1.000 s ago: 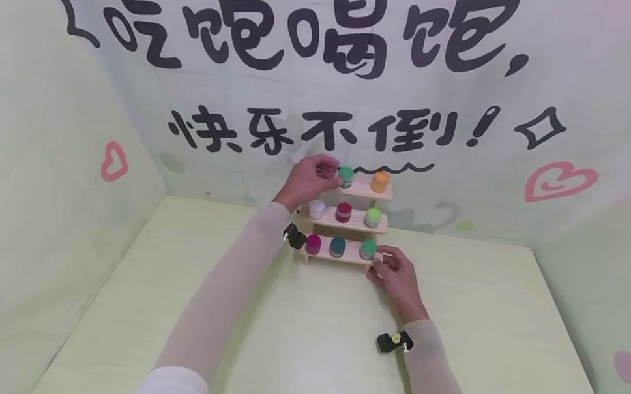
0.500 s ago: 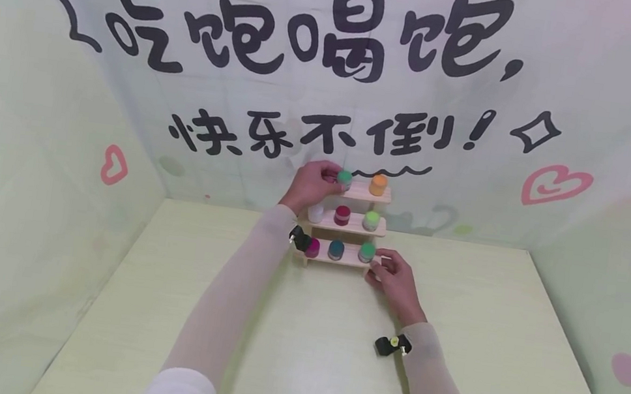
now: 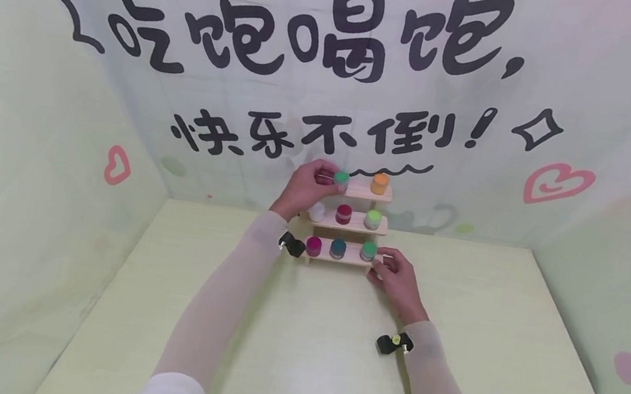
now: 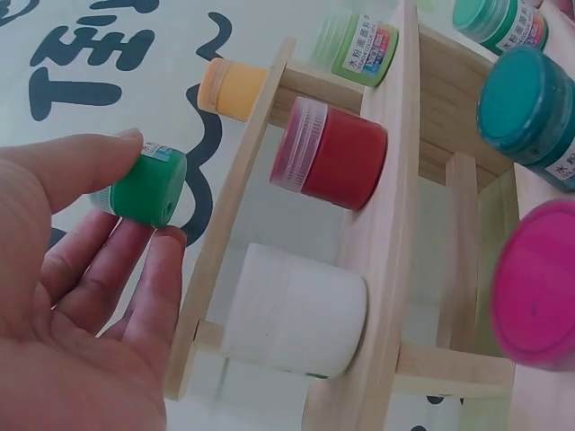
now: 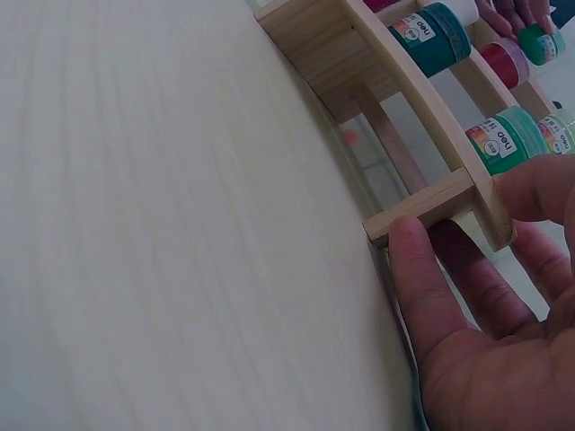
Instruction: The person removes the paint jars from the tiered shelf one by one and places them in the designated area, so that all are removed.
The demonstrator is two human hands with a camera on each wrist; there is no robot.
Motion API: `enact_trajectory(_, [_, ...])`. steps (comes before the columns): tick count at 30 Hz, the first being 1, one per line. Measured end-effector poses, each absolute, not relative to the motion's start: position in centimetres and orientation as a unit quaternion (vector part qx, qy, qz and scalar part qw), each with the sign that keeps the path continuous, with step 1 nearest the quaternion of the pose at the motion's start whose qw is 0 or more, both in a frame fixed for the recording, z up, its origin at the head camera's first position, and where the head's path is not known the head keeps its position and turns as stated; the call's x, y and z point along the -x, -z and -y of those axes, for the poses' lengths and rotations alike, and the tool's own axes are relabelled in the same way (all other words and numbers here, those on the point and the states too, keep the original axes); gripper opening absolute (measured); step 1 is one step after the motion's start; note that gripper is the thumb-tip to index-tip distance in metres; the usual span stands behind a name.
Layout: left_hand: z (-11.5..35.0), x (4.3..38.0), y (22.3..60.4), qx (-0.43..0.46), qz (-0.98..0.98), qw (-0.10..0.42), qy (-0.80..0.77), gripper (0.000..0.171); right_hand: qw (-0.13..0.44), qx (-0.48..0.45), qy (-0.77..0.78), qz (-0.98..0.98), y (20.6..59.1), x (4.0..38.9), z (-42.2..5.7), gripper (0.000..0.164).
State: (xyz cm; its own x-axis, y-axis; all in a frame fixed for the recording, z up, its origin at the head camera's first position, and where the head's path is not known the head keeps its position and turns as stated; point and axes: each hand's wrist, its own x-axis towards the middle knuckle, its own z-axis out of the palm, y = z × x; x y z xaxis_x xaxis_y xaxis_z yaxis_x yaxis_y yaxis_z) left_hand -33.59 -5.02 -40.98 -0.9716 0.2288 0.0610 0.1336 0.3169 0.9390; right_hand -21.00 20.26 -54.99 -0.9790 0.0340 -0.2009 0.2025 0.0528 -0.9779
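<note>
My left hand point(image 3: 307, 186) pinches a small green paint jar point(image 4: 153, 189) between thumb and fingers at the left end of the top shelf. In the left wrist view that jar appears tilted, with a gap between it and the shelf. My right hand point(image 3: 397, 283) grips the lower right end of the three-tier wooden rack point(image 5: 440, 135), with fingertips on the leg and shelf end. Beside those fingers, a green jar point(image 5: 508, 139) stands on the bottom shelf. An orange jar point(image 3: 379, 184) stands at the top right.
The middle shelf bears white point(image 4: 296, 310), red point(image 4: 332, 153) and light green point(image 3: 372, 219) jars. Magenta point(image 3: 313, 246) and teal point(image 3: 337, 248) jars stand on the bottom shelf. The rack stands on a pale table point(image 3: 302, 353), near a printed cloth wall point(image 3: 234, 92).
My left hand has shifted slightly left with the green jar, widening the space to the orange jar. My right hand stays at the rack's end.
</note>
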Motion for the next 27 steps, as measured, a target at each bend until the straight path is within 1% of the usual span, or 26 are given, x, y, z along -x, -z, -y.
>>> enact_trajectory(9, [6.0,32.7,41.7,-0.121,-0.806,0.056,-0.576,0.049,0.068,-0.087,0.679,-0.726,54.9,21.2,-20.3,0.037])
enact_trajectory(15, [7.0,31.2,42.3,-0.143,-0.809,0.042,-0.569,0.045,0.062,-0.082,0.691,-0.715,54.9,21.2,-20.3,0.039])
enact_trajectory(27, [10.2,28.1,42.6,-0.149,-0.800,0.017,-0.580,0.041,0.063,-0.087,0.699,-0.707,55.0,21.2,-20.3,0.038])
